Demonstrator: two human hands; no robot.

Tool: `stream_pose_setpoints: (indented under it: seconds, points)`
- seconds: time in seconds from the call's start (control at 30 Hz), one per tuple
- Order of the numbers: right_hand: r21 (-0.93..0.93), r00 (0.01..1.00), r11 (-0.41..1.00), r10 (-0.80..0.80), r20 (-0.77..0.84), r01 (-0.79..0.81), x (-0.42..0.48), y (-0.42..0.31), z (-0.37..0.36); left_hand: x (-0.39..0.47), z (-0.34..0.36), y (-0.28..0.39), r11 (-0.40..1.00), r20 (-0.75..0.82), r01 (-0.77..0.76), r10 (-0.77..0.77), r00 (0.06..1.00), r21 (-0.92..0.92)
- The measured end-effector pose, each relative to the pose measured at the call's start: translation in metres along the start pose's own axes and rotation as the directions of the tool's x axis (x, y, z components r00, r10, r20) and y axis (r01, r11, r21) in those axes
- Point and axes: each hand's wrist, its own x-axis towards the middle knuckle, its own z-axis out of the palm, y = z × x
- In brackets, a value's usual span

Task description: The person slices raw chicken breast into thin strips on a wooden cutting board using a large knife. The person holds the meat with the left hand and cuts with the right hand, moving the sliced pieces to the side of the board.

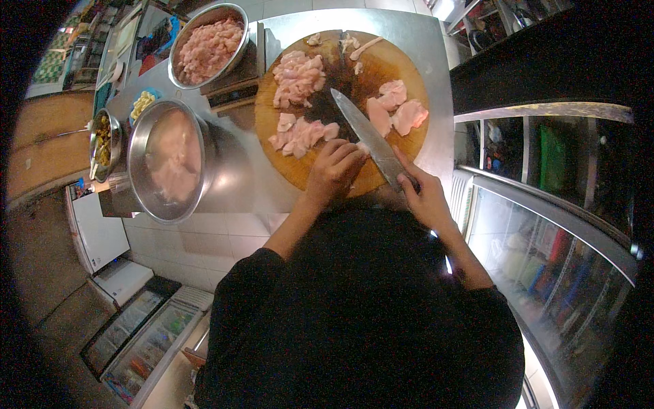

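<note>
My right hand (421, 191) grips the handle of a chef's knife (365, 128), whose blade slants up and left across a round wooden chopping block (409, 61). Curled fingers of my left hand (337, 166) press on a small piece of raw meat (363, 148) right beside the blade; most of that piece is hidden. Just beyond my left hand lies a pile of cut raw meat (301, 137), with a second cut pile (299, 76) farther up. Several larger pieces of pale meat (396, 105) rest right of the knife. Trimmed scraps (365, 48) lie near the block's far edge.
A steel bowl (202, 148) of meat in liquid stands left of the block on the steel table (240, 168). Behind it is a bowl heaped with cut meat (212, 48). Peeled garlic (143, 104) and a smaller bowl (104, 145) sit farther left. A glass-fronted fridge (536, 266) is at right.
</note>
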Motion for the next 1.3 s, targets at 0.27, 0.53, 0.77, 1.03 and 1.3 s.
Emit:
stream_pose_setpoints:
  seconds: [0.27,0.53,0.77,1.03,1.3]
  points:
    - [-0.083,0.999,0.996,-0.025,0.039,0.028,-0.057,0.016,-0.014,-0.001,0.001,0.006,0.999,-0.053,0.047,-0.047,0.998,0.014]
    - [-0.246,0.957,0.950,0.239,0.167,-0.194,-0.112,0.015,-0.047,0.009,-0.004,0.007,0.952,-0.112,0.140,-0.113,0.987,0.273]
    - [0.013,0.970,0.988,0.147,0.192,-0.153,-0.131,0.039,-0.059,0.008,-0.009,0.000,0.927,-0.160,0.191,-0.145,0.976,0.323]
    - [0.110,0.986,0.983,0.134,0.100,-0.145,-0.112,0.043,-0.042,0.004,0.006,0.018,0.994,0.009,0.111,-0.111,0.994,-0.017]
    - [0.109,0.996,0.992,0.064,0.058,-0.070,-0.098,0.043,-0.028,0.005,0.008,0.013,0.992,-0.021,0.119,-0.120,0.993,-0.043]
